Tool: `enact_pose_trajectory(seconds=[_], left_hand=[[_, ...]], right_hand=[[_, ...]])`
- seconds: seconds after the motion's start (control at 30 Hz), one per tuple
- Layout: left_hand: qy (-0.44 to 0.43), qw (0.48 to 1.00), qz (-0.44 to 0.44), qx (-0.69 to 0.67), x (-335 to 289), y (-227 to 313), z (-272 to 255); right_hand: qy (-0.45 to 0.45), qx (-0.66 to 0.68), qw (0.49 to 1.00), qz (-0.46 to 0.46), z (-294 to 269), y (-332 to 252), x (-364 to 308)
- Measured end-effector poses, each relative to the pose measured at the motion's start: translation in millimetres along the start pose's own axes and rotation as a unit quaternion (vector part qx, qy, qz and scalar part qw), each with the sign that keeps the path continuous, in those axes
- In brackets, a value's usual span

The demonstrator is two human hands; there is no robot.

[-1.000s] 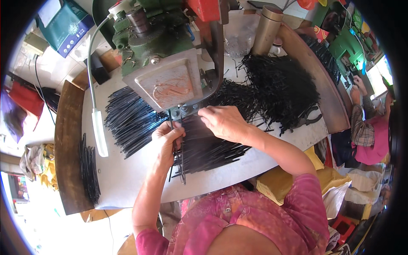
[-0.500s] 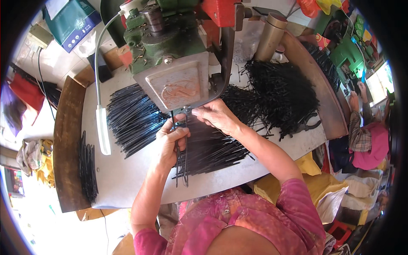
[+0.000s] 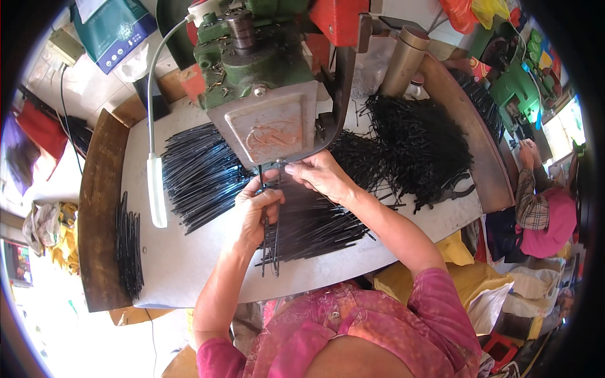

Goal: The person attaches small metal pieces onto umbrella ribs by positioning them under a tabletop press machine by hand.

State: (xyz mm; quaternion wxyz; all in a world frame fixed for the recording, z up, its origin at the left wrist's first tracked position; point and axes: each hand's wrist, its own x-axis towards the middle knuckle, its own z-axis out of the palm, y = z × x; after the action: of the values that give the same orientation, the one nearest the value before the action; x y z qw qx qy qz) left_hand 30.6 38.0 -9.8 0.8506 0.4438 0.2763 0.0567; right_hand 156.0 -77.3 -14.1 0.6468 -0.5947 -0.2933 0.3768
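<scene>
Both my hands are close together just under the head of a green press machine (image 3: 268,129). My left hand (image 3: 257,211) has its fingers curled round a few thin black rods (image 3: 271,249), whose lower ends hang below it. At the press's lower tip, my right hand (image 3: 321,175) is closed in a pinch. What lies between its fingertips is too small to make out. A pile of black rods (image 3: 205,179) lies left of my hands. Another layer of black rods (image 3: 321,230) spreads below my right wrist. The working point under the press is partly hidden by my fingers.
A tangled heap of black strips (image 3: 419,145) fills the table's right side. A small bundle of rods (image 3: 130,252) rests by the left wooden edge board (image 3: 104,220). A white lamp (image 3: 157,192) hangs at left. A metal flask (image 3: 404,60) stands behind. A co-worker (image 3: 548,217) sits far right.
The whole view has shifted slightly, with the press a little farther right in it. My hands keep nearly the same grip and place under the press.
</scene>
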Motion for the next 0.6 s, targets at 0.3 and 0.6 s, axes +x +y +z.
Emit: enact_pose_trajectory(seconds=[0.3,0.6], left_hand=[[0.016,0.991,0.024,0.128,-7,5,-1],[-0.017,0.997,0.046,0.057,-3,-5,1]], right_hand=[[0.022,0.003,0.997,0.078,0,-6,-7],[0.029,0.115,0.989,0.088,10,-6,-12]])
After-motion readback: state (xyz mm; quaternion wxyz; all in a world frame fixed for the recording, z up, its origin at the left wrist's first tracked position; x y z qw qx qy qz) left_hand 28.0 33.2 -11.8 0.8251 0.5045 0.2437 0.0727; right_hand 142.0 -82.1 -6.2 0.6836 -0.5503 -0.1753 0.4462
